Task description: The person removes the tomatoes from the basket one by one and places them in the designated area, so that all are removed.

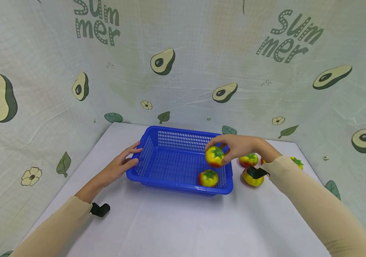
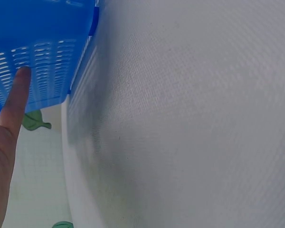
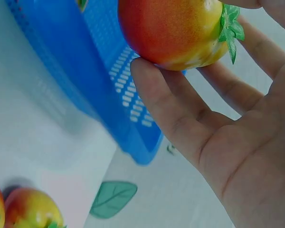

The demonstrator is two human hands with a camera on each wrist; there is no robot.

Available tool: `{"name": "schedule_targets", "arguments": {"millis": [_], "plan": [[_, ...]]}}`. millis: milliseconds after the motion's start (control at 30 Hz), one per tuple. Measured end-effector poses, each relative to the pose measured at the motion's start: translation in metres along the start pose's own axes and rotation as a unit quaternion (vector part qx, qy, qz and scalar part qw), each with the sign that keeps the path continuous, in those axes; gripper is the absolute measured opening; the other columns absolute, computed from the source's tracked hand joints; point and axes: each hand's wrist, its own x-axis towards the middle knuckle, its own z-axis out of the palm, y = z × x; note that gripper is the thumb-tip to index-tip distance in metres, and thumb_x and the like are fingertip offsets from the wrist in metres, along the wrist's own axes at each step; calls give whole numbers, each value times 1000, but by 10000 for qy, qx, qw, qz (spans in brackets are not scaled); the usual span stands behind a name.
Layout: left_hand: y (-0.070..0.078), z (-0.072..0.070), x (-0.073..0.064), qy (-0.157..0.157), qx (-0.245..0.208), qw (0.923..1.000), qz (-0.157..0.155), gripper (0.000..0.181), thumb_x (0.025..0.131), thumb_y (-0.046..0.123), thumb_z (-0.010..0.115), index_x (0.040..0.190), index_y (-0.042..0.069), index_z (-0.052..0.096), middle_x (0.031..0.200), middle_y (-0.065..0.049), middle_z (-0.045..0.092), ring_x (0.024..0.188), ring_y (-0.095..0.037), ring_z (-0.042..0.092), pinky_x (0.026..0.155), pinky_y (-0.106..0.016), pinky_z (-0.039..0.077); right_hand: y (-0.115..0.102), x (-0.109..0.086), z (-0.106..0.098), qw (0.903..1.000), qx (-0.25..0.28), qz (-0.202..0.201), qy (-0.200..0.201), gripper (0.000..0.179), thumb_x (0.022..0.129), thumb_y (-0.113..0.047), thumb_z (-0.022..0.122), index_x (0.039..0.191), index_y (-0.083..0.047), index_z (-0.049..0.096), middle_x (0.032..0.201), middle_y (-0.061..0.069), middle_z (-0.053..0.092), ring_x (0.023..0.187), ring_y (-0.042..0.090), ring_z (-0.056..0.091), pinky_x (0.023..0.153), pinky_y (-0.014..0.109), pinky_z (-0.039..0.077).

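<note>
My right hand (image 1: 239,144) holds a yellow-and-red fruit with a green leafy top (image 1: 215,156) between thumb and fingers, above the right end of a blue plastic basket (image 1: 178,185). The right wrist view shows this fruit (image 3: 171,28) close up, its red side toward the camera and fingertips against it. Inside the basket, a similar fruit (image 1: 208,179) lies in the near right corner. At the basket's left end is my left hand (image 1: 120,165), its fingers extended by the rim. In the left wrist view, one straight finger (image 2: 16,102) appears against the slotted wall (image 2: 47,71).
Several similar fruits lie on the white table right of the basket, including one fruit (image 1: 252,178) near my right wrist and another (image 1: 248,159) behind it. My right forearm partly covers the group. A printed cloth (image 1: 189,71) hangs behind and around the table (image 1: 170,225).
</note>
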Motion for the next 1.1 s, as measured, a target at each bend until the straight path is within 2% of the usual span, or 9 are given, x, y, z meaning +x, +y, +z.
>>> {"name": "schedule_targets", "arguments": {"millis": [167, 433, 633, 900, 1100], "plan": [[-1, -1, 1, -24, -126, 9999, -3, 50, 113, 25, 52, 160, 9, 43, 180, -6, 10, 161, -51, 14, 119, -71, 31, 13, -20, -5, 9996, 33, 157, 227, 67, 88, -12, 79, 151, -17, 56, 156, 10, 50, 138, 42, 51, 106, 54, 56], [-1, -1, 1, -52, -216, 9997, 70, 49, 113, 22, 52, 159, 6, 43, 180, -7, 10, 162, -49, 11, 120, -72, 27, 33, -54, -10, 9970, -6, 444, 639, 66, 90, -12, 80, 151, -19, 56, 158, 9, 50, 138, 42, 53, 104, 49, 58], [-2, -1, -1, -59, -286, 9996, 69, 50, 113, 22, 51, 160, 6, 42, 180, -6, 10, 160, -52, 14, 119, -72, 31, 46, -77, -12, 9943, 102, 677, 819, 68, 88, -12, 80, 150, -21, 55, 156, 8, 50, 138, 43, 51, 102, 48, 59], [-3, -1, 0, -78, -292, 9995, 58, 50, 114, 22, 51, 160, 6, 41, 180, -7, 9, 159, -54, 16, 118, -72, 32, 61, -106, -10, 9908, -29, 714, 1150, 65, 91, -19, 83, 150, -20, 56, 152, 9, 56, 135, 44, 54, 102, 49, 59], [-1, 0, 0, -81, -320, 9994, 106, 50, 114, 21, 51, 160, 4, 42, 180, -7, 9, 160, -53, 14, 119, -73, 30, 74, -125, -3, 9853, -168, 846, 1473, 61, 92, -25, 84, 148, -23, 58, 148, 6, 60, 132, 44, 56, 102, 62, 55]]}}
